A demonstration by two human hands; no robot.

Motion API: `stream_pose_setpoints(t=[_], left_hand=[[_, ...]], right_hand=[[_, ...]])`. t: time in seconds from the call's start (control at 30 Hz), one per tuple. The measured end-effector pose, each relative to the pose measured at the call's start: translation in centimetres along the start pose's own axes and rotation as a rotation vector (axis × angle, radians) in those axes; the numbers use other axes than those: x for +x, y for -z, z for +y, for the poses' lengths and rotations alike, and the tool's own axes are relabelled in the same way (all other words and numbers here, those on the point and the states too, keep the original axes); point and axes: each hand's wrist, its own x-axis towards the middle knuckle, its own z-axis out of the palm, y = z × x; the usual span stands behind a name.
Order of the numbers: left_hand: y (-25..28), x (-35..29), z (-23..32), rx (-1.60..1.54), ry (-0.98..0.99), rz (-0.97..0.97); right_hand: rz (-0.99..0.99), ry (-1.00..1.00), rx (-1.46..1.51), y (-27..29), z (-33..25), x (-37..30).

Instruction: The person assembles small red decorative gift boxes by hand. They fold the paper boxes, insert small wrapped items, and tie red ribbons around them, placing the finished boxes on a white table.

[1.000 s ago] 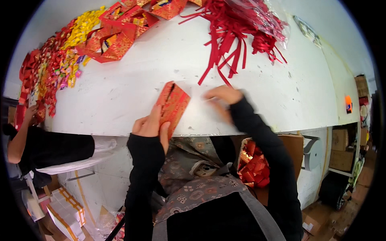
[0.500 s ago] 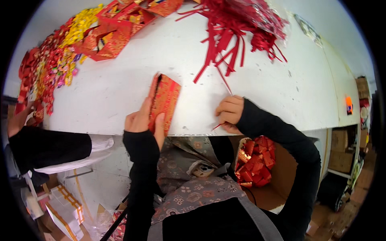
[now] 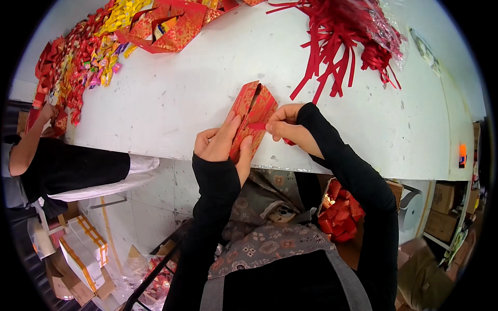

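Observation:
My left hand (image 3: 218,142) grips a red folded paper box (image 3: 265,106) with gold patterning, fingers along its left side and thumb on its near end. The box is tilted over the white table, and a dark gap runs along its top between two flaps. From the right, my right hand (image 3: 294,127) pinches a flat red ribbon (image 3: 257,126) against the box near that gap. A bit of red ribbon also shows below the right fingers. Whether the ribbon passes through the box I cannot tell.
A bundle of loose red ribbons (image 3: 332,57) in clear plastic lies at the far right. Open red patterned boxes (image 3: 174,31) and piled wrapped candies (image 3: 98,62) occupy the far left. Below the table edge, a carton holds red boxes (image 3: 340,212). A co-worker's arm (image 3: 28,145) reaches in at left.
My right hand has drawn a red ribbon from the bundle and brought it left to the box. My left hand has turned the box so its gap faces up. The view has shifted.

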Motion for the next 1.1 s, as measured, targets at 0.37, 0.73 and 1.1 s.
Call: stream_pose_setpoints(t=[0.37, 0.73, 1.1], left_hand=[[-0.3, -0.6, -0.1, -0.122, 0.088, 0.085], [-0.3, -0.9, 0.4, -0.163, 0.142, 0.044], [-1.0, -1.3, -0.1, -0.26, 0.202, 0.123]], right_hand=[[0.037, 0.032, 0.127, -1.8, 0.3, 0.3], [0.034, 0.058, 0.27, -2.3, 0.8, -0.2], [0.035, 0.024, 0.489, -3.2, 0.8, 0.0]])
